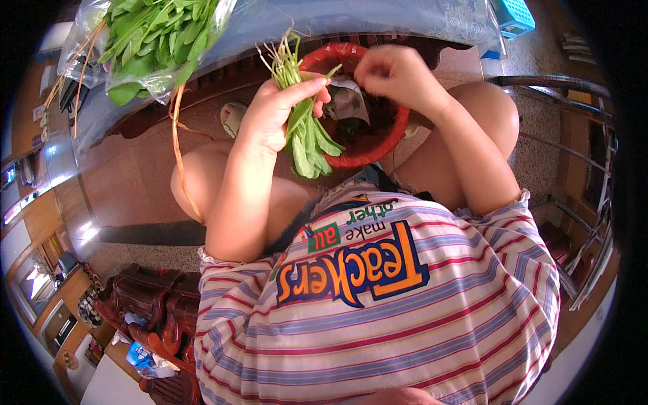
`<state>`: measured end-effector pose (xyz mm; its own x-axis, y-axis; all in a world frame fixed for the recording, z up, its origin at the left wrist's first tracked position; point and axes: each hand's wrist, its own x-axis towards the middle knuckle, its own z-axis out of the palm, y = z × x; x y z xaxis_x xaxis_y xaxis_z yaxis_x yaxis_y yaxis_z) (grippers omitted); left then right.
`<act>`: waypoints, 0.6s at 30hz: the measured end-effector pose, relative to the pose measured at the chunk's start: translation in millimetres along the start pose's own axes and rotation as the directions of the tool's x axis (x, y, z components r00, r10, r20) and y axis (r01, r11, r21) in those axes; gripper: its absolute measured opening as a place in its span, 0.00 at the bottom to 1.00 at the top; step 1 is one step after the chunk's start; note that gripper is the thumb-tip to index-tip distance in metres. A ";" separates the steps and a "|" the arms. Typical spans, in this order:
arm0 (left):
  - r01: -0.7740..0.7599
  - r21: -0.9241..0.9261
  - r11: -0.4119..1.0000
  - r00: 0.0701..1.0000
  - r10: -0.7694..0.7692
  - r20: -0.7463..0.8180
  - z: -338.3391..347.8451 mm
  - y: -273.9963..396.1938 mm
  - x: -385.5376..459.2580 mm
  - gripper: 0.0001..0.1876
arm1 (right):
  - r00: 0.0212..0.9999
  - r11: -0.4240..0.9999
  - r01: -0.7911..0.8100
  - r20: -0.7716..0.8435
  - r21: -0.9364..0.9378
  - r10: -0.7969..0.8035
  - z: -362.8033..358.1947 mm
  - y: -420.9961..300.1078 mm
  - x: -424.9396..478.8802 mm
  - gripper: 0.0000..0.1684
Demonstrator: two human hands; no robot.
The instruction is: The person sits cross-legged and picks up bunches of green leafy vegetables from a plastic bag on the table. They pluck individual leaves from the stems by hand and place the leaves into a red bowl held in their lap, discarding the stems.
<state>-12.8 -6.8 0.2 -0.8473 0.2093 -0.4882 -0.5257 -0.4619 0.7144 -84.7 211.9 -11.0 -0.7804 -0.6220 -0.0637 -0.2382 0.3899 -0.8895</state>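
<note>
A small bunch of leafy greens (310, 147) is gripped in my left hand (276, 109), its pale stems and thin roots pointing up and its leaves hanging down. One short stem sticks out past the thumb. My right hand (392, 76) is raised over the far right rim of a red plastic-lined bin (397, 139). Its fingers are curled and blurred, so I cannot tell whether anything is pinched between them. Inside the bin lie a pale sheet-like scrap (349, 104) and some dark green bits.
More greens (157, 45) lie in a clear plastic bag on the covered table (324, 17), with long brown stalks (177, 136) trailing over its edge. A blue plastic basket (514, 19) sits at the far right. Metal rails (567, 147) stand to the right, a carved wooden seat (152, 304) behind left.
</note>
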 end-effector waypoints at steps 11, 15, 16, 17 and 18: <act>0.103 -0.193 0.976 0.981 -0.067 0.182 5.6 -1.2 5.6 0.15 | 0.994 0.714 -0.108 0.067 0.692 0.085 15.8 -19.4 6.0 0.13; 0.006 -0.393 0.920 0.990 0.051 0.135 -2.4 -2.3 6.3 0.14 | 0.986 0.546 -0.034 -0.060 0.837 0.154 8.2 -24.9 12.0 0.12; -0.002 -0.423 0.906 0.994 0.048 0.099 -6.0 -2.8 6.0 0.14 | 0.976 0.565 -0.021 -0.107 0.825 0.192 6.5 -31.9 10.6 0.10; -0.012 -0.453 0.891 0.997 0.046 0.064 -9.4 -4.5 5.4 0.14 | 0.971 0.532 0.022 -0.144 0.847 0.190 6.9 -33.5 9.3 0.10; -0.043 -0.431 0.901 0.999 0.035 -0.027 -6.0 -6.1 7.4 0.14 | 0.963 0.505 0.073 -0.192 0.860 0.188 6.4 -30.5 8.4 0.09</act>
<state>-15.5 -7.6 -10.8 -0.8627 0.1700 -0.4762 -0.4046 -0.7969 0.4486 -80.3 190.4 12.7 -0.9074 -0.3956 -0.1421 0.3206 -0.4326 -0.8427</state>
